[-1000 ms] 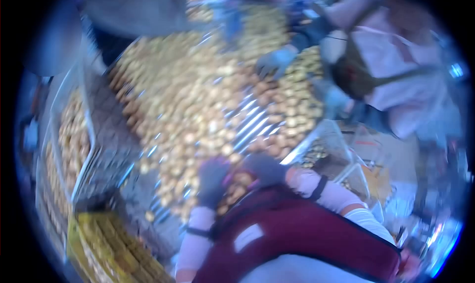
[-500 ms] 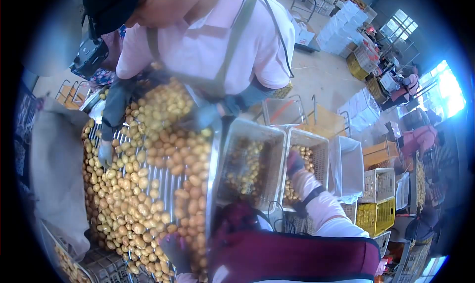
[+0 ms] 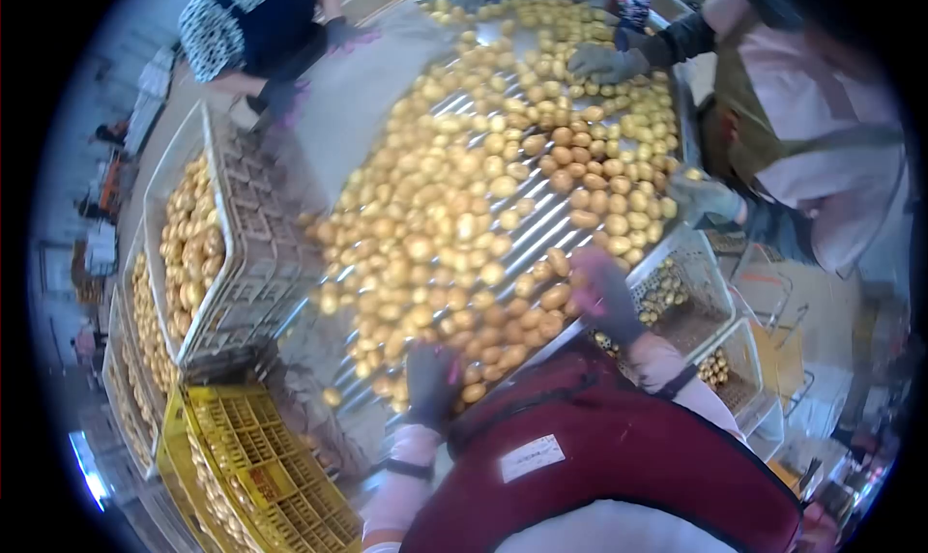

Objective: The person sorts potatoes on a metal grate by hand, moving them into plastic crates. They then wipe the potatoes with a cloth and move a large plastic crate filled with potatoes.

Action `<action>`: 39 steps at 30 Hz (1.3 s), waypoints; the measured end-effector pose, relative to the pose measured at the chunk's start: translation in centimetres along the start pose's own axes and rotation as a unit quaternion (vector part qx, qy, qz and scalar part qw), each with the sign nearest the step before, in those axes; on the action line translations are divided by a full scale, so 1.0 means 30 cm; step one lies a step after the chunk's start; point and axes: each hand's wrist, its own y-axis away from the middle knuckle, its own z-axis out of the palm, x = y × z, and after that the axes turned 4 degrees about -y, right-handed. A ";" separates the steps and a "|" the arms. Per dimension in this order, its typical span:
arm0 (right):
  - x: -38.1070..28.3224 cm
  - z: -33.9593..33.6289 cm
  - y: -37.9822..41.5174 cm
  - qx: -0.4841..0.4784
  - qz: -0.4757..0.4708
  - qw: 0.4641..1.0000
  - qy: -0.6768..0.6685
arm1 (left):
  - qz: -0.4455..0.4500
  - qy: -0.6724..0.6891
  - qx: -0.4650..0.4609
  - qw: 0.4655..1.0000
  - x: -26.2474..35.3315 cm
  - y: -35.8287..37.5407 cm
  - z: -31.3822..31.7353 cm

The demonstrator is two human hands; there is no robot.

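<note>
Small yellow-brown potatoes (image 3: 425,234) lie thickly over a metal roller table (image 3: 541,222). My left hand (image 3: 432,384), in a grey glove with pink fingertips, rests at the near edge of the potatoes, its fingers loosely extended against them. Farther right, my right hand (image 3: 604,292), gloved the same way, reaches over the table's near rim beside several potatoes. Its fingers look apart though blurred, and I see nothing held in it. The undersides of both hands are hidden.
Across the table, a co-worker's gloved hands (image 3: 609,63) touch potatoes. Another person (image 3: 261,31) stands at the far left. Stacked crates of potatoes (image 3: 227,253) and a yellow crate (image 3: 261,466) are on my left. A white crate (image 3: 710,273) with small potatoes adjoins the right rim.
My view has swung right-to-left, bringing the left-hand crates into sight. My right hand has come out of a crate to the table rim. My left hand stays by the potatoes.
</note>
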 end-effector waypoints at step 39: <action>-0.158 0.748 -0.824 -0.353 -0.119 0.904 0.211 | -0.523 0.710 -0.260 0.393 0.045 -0.328 -0.079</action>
